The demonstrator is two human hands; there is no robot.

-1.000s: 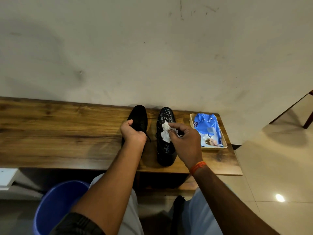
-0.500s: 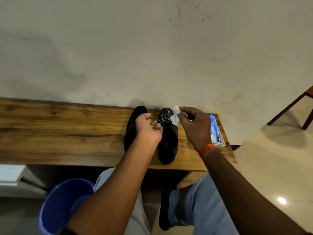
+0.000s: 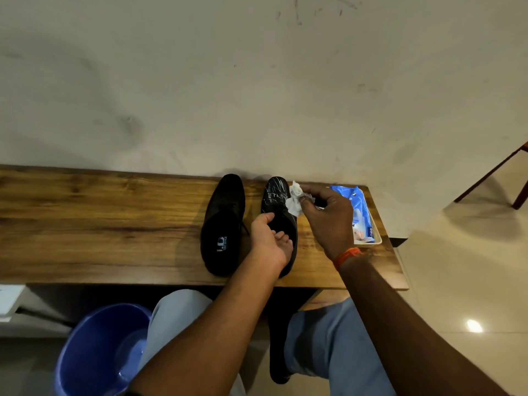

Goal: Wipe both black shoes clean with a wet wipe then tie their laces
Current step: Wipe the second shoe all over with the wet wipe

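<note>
Both shoes, left shoe (image 3: 223, 224) and right shoe (image 3: 278, 201), point toes toward our wall. Left hand (image 3: 268, 241) grips the right shoe's opening; right hand (image 3: 328, 218) pinches the wipe (image 3: 294, 200). The tray (image 3: 375, 235) holds a blue pack (image 3: 357, 207).

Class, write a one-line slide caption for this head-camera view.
Left hand steadies the scuffed right shoe while right hand presses a wet wipe to it.

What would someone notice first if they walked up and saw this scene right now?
Probably the two black shoes side by side on the wooden bench: the right shoe has white scratch marks across its toe, while the left shoe looks plain. The right hand pinches a crumpled white wipe at that marked toe, and the left hand steadies the same shoe's opening. A blue wipes pack lies in a tray at the bench's right end.
</note>
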